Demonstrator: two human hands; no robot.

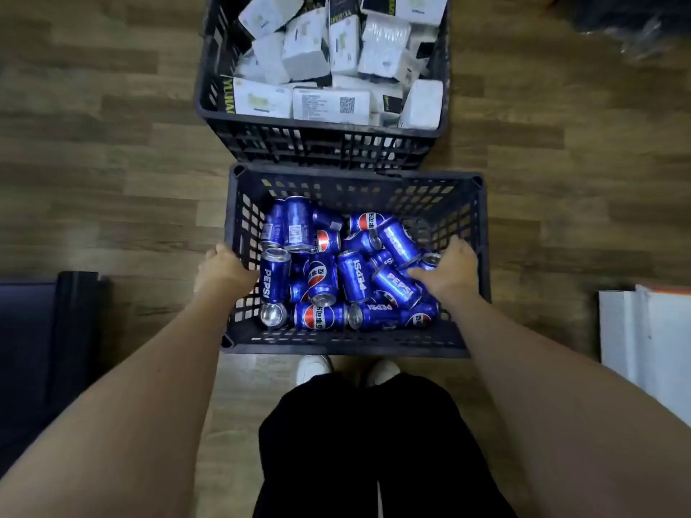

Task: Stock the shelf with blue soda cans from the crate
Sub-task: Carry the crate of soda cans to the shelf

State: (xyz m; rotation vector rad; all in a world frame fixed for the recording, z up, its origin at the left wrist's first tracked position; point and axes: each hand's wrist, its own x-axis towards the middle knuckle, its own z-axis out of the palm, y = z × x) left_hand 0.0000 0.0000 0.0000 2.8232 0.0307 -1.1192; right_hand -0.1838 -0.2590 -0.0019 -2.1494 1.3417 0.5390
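Note:
A dark plastic crate [336, 186] stands on the wooden floor right in front of my feet. Several blue soda cans [321, 278] lie jumbled in it, most on their sides. My left hand [220, 271] is curled over the crate's left wall, gripping its rim. My right hand [447, 272] reaches inside at the right, its fingers among the cans and touching one blue can [396, 287]; whether it grips that can is hidden. No shelf is in view.
A second dark crate [321, 143] full of white packets stands directly behind the can crate, touching it. A dark furniture edge [74, 312] is at the left, white panels [643, 342] at the right. My white shoes [314, 368] sit just behind the crate.

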